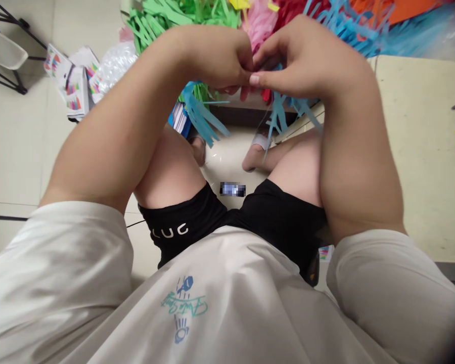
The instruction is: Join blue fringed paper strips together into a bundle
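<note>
My left hand (223,60) and my right hand (303,63) meet at the fingertips, thumbs close together. Fingers of the left are curled in, while the right pinches with thumb and forefinger. Light blue paper strips of a tassel (202,114) hang from beneath the left hand, and more blue strips dangle under the right. The gripped middle is hidden behind my fingers. Just beyond the hands lie heaps of cut paper fringe: green (182,17), pink (260,23), red (291,15), blue (341,30) and orange (405,10).
A cream tabletop (420,151) stands at my right. On the floor to the left are printed packets (74,83), a clear plastic bag (117,65) and a black-legged frame (18,81). A pixelated object (233,189) shows between my thighs.
</note>
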A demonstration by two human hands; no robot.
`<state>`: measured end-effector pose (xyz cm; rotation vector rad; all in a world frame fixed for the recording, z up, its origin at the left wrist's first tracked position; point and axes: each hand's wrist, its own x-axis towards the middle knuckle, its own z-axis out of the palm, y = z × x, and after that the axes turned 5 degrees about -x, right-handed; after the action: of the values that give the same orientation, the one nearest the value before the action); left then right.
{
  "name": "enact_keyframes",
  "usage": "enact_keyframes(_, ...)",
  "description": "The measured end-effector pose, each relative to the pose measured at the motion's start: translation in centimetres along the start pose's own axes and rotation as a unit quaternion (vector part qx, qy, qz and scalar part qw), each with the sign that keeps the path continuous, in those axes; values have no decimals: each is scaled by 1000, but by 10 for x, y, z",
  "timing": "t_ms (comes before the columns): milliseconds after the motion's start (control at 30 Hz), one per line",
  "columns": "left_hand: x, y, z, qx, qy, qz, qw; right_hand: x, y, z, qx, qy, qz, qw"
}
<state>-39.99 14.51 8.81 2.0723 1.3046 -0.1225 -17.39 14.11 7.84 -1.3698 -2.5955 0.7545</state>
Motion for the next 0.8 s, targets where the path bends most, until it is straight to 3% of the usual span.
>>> enact_keyframes(167,0,-1,1,-21,-19,10,1000,-1,-5,1,-31,-6,33,999)
enact_keyframes(367,2,-3,3,-39,-20,18,999,-2,6,-1,-77,-11,53,996)
enact_keyframes(533,1,-2,4,-47,-8,35,998,-1,-1,0,-36,-9,32,999)
enact_keyframes(800,0,-3,6,-99,8,73,992,-8,0,-9,-30,10,66,997)
